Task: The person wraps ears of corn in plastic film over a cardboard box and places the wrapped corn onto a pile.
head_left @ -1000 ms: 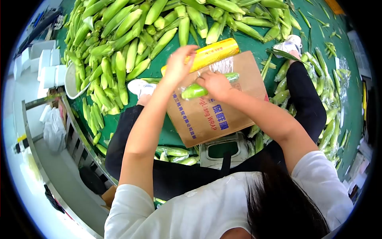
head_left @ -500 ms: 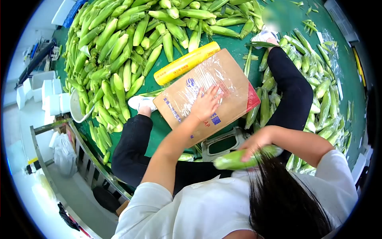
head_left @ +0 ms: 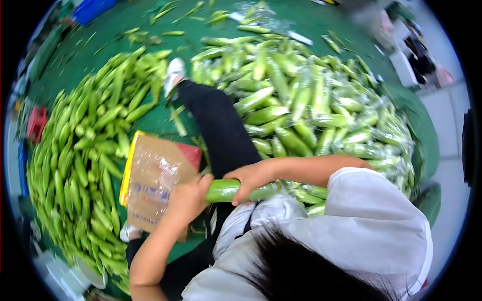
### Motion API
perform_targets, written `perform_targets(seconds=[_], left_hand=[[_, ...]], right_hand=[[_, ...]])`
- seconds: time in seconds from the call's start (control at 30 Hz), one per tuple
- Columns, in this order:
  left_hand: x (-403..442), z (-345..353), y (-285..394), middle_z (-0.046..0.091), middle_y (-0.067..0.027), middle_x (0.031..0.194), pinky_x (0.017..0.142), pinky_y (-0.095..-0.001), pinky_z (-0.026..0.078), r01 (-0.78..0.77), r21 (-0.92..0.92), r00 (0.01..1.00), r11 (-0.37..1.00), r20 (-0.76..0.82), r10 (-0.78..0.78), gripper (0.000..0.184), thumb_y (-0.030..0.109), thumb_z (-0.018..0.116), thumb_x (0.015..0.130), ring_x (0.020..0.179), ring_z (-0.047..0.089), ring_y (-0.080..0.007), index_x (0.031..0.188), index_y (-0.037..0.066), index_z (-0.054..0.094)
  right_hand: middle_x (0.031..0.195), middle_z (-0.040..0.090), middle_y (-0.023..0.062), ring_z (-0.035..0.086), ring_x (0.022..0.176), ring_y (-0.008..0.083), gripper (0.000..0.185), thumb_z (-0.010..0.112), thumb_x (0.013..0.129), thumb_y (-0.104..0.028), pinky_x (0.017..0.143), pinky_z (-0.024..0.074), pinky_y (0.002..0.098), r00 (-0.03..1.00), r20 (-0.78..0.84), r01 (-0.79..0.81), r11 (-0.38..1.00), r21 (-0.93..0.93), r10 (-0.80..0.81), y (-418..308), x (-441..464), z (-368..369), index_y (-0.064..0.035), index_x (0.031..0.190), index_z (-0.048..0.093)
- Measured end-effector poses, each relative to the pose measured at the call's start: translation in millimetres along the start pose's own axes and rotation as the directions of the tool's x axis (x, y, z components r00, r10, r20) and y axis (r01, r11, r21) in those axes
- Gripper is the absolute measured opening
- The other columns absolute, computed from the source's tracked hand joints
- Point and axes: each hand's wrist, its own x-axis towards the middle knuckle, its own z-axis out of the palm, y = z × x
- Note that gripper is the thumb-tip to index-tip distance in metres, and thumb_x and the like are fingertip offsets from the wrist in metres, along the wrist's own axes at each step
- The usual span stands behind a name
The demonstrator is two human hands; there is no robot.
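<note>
A green ear of corn [head_left: 222, 191] lies crosswise between both hands, above my lap. My left hand [head_left: 190, 196] is closed round its left end. Nearer its right part, my right hand [head_left: 251, 179] grips it with the thumb on top. Clear film shows on the corn's right end. Just left of my left hand is the brown cardboard [head_left: 155, 173] with film over it, and the yellow roll [head_left: 128, 168] runs along its left edge.
Unwrapped corn [head_left: 70, 175] is heaped on the green floor [head_left: 135, 22] at the left. A large pile of film-wrapped corn [head_left: 306, 100] lies at the right, beside my black-trousered leg [head_left: 216, 115]. A red crate [head_left: 36, 124] stands at the far left.
The view has swung right, towards the wrapped pile. My right hand carried the corn off the cardboard to my lap, and my left hand left the cardboard and took hold of the corn.
</note>
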Motion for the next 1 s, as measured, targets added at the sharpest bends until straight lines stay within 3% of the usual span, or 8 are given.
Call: perform_targets(seconds=[0.07,0.23,0.3,0.33,0.47,0.63,0.8,1.0], left_hand=[[21.0,-9.0,-15.5,0.069,-0.0118,0.110,0.078,-0.0426,0.055,-0.207,-0.313,0.948,0.927,0.170,0.269,0.057,0.021,0.079,0.081,0.090,0.069,-0.0268,0.132,0.013,0.056],[80.8,32.3,-100.9,0.066,-0.0097,0.101,0.074,-0.0314,0.052,-0.067,-0.850,0.991,0.523,-0.116,-0.060,0.055,0.014,0.071,0.090,0.087,0.064,-0.0167,0.139,0.003,0.051],[77.1,76.3,-155.2,0.063,-0.0181,0.120,0.086,-0.0402,0.051,0.043,-0.566,0.659,0.823,-0.603,-0.449,0.055,0.012,0.069,0.089,0.106,0.062,-0.0261,0.140,0.002,0.051],[76.6,106.8,-184.3,0.060,-0.0228,0.130,0.094,-0.0465,0.049,0.188,-0.430,0.353,0.883,-0.809,-0.469,0.057,0.013,0.069,0.087,0.117,0.059,-0.0323,0.141,0.002,0.051],[52.3,187.0,-148.3,0.036,-0.0253,0.157,0.111,-0.0606,0.032,0.381,-0.370,0.655,0.847,-0.539,-0.530,0.070,0.031,0.069,0.083,0.140,0.039,-0.0436,0.144,0.002,0.048],[80.0,224.9,-80.4,0.049,-0.0172,0.149,0.113,-0.0497,0.037,-0.340,-0.192,0.876,0.920,-0.421,0.236,0.050,0.020,0.057,0.091,0.138,0.048,-0.0320,0.140,0.008,0.055],[72.8,207.4,-117.3,0.067,-0.0186,0.123,0.098,-0.0423,0.046,-0.355,-0.773,0.860,0.525,-0.491,-0.140,0.034,0.018,0.053,0.094,0.117,0.061,-0.0254,0.123,0.005,0.066],[27.1,115.0,-265.6,0.070,-0.0116,0.099,0.074,-0.0420,0.053,-0.060,-0.531,0.443,0.845,-0.773,-0.454,0.043,-0.003,0.066,0.079,0.084,0.066,-0.0291,0.121,0.008,0.070]], right_hand=[[0.105,0.069,0.0121,0.071,0.088,0.0292,0.065,0.077,0.082,-0.027,0.075,0.0569,0.0410,0.868,-0.355,-0.059,0.639,-0.767,-0.347,6.0,-34.5,11.9,-0.0133,0.139,0.049],[0.117,0.068,0.0160,0.067,0.099,0.0307,0.063,0.080,0.077,-0.027,0.085,0.0548,0.0419,0.088,-0.965,-0.325,0.909,-0.263,-0.247,72.4,-122.4,-37.0,-0.0116,0.134,0.059],[0.127,0.065,0.0237,0.065,0.107,0.0345,0.081,0.081,0.080,-0.029,0.092,0.0519,0.0448,-0.389,-0.918,-0.012,0.996,-0.085,-0.083,148.8,-164.8,-69.1,0.0076,0.143,0.046],[0.137,0.057,0.0281,0.056,0.124,0.0387,0.083,0.078,0.082,-0.024,0.106,0.0436,0.0465,-0.531,-0.664,-0.671,0.740,-0.049,-0.526,250.8,-202.4,-129.1,0.0085,0.148,0.039],[0.144,0.054,0.0206,0.049,0.135,0.0374,0.063,0.068,0.088,-0.012,0.114,0.0345,0.0480,-0.240,-0.558,-0.676,0.549,-0.491,-0.794,49.7,-90.1,-158.4,-0.0030,0.147,0.048],[0.126,0.067,0.0171,0.064,0.118,0.0248,0.050,0.068,0.096,-0.022,0.102,0.0476,0.0351,0.746,-0.395,0.224,0.760,-0.609,-0.537,-133.8,262.7,-257.5,-0.0008,0.139,0.056],[0.149,0.048,0.0149,0.050,0.133,0.0343,0.089,0.078,0.081,-0.040,0.110,0.0416,0.0519,0.742,-0.441,-0.472,0.073,-0.878,-0.505,-118.7,558.4,-346.3,-0.0118,0.154,0.034],[0.105,0.068,0.0290,0.066,0.095,0.0467,0.068,0.066,0.088,-0.056,0.081,0.0527,0.0502,0.746,-0.473,-0.224,0.492,-0.841,-0.469,-93.5,546.2,-318.3,0.0003,0.126,0.058]])
